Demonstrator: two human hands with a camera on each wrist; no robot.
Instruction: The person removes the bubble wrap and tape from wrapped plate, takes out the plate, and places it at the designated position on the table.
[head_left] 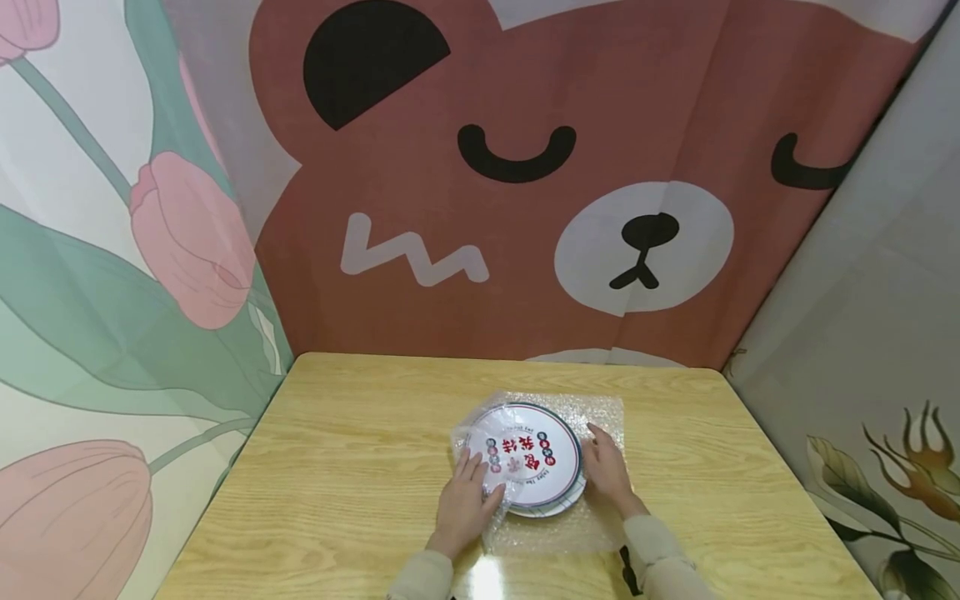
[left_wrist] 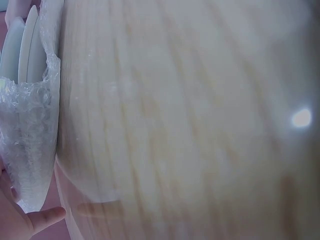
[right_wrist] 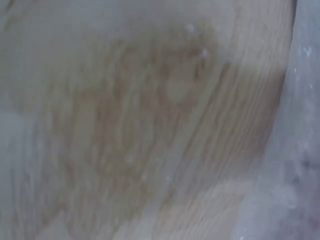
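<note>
A white plate [head_left: 558, 454] with a dark rim, red characters and round blue and red marks lies on top of another plate [head_left: 558, 508], whose edge shows below it. Both rest on a sheet of bubble wrap [head_left: 600, 533], and its left part is folded over the plates' left side. My left hand [head_left: 461, 508] lies on that folded part with fingers extended; in the left wrist view its thumb [left_wrist: 46, 220] sticks out beside the wrap. On the other side, my right hand [head_left: 607, 471] is at the plates' right rim, over the wrap, fingers loosely bent.
The wooden table [head_left: 337, 467] carries the wrap near its front middle. A brown bear-print cloth [head_left: 600, 100] hangs behind it, with a tulip-print cloth [head_left: 75, 333] on the left and a pale flowered cloth [head_left: 862, 350] on the right. A black strap [head_left: 628, 571] shows by the right sleeve.
</note>
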